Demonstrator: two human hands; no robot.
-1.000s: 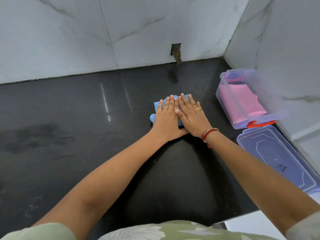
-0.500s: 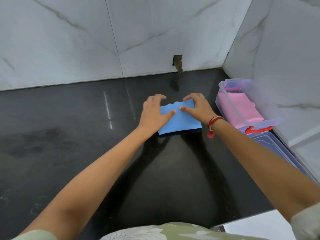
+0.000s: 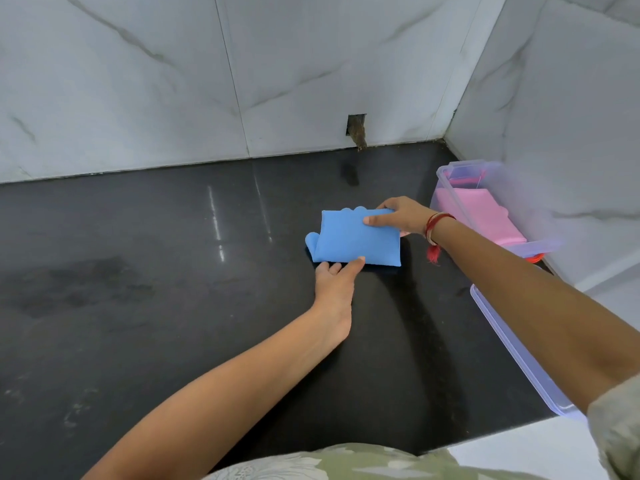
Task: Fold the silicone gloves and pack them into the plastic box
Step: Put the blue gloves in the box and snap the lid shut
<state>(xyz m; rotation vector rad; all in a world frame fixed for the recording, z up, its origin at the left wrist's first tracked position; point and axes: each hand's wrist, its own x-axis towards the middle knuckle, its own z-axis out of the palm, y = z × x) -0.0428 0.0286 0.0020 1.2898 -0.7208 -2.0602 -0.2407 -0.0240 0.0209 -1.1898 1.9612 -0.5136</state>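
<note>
A folded blue silicone glove (image 3: 356, 237) lies as a flat rectangle on the black counter, its finger tips poking out at the far edge and left side. My right hand (image 3: 401, 216) grips its far right corner, thumb on top. My left hand (image 3: 337, 275) holds its near edge, thumb on top and fingers under it. The clear plastic box (image 3: 460, 209) stands at the right against the wall, with a folded pink glove (image 3: 481, 213) inside.
The box's clear lid (image 3: 512, 344) lies flat on the counter near the right edge, close to my right forearm. Marble walls close the back and right side. The black counter (image 3: 173, 271) stretches to the left.
Both hands went from pressing flat on the glove to gripping its edges. My left hand shifted from the far edge to the near edge; the glove now sits slightly raised.
</note>
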